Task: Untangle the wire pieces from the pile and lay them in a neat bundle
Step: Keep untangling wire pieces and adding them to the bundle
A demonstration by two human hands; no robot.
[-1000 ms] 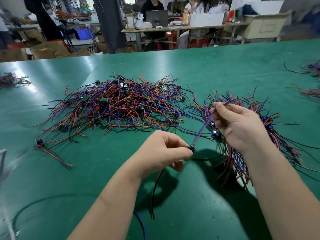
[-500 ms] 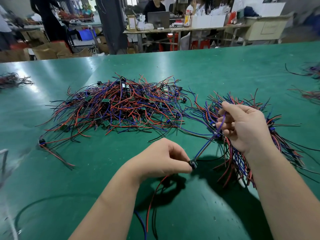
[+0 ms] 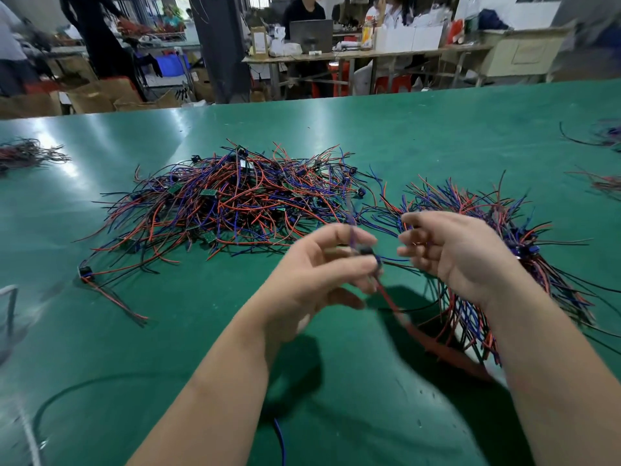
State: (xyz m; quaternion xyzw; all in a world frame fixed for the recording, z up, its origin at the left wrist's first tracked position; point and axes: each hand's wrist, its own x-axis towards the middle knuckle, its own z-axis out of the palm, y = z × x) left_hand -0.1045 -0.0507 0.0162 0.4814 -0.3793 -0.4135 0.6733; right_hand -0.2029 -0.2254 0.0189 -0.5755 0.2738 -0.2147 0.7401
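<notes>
A big tangled pile of red, blue and black wire pieces [image 3: 228, 203] lies mid-table on the green table [image 3: 420, 136]. To its right, a sorted bundle [image 3: 524, 250] fans out, partly hidden under my right wrist. My left hand [image 3: 316, 274] pinches one wire piece [image 3: 386, 294] at its black connector; its blue lead sticks up past my fingers and its red lead trails down to the right, blurred. Close to the right of it, my right hand [image 3: 457, 260] hovers with fingers loosely curled, and I see nothing held in it.
One loose wire piece with a black connector [image 3: 85, 272] lies left of the pile. Small wire heaps sit at the far left [image 3: 27, 156] and far right [image 3: 605, 183]. A black cable [image 3: 84, 388] curves near the front left. People and desks stand beyond the table's far edge.
My right hand has let go of the blue lead and drawn in beside my left hand. My left hand has risen with the connector, and the blue lead now points upward.
</notes>
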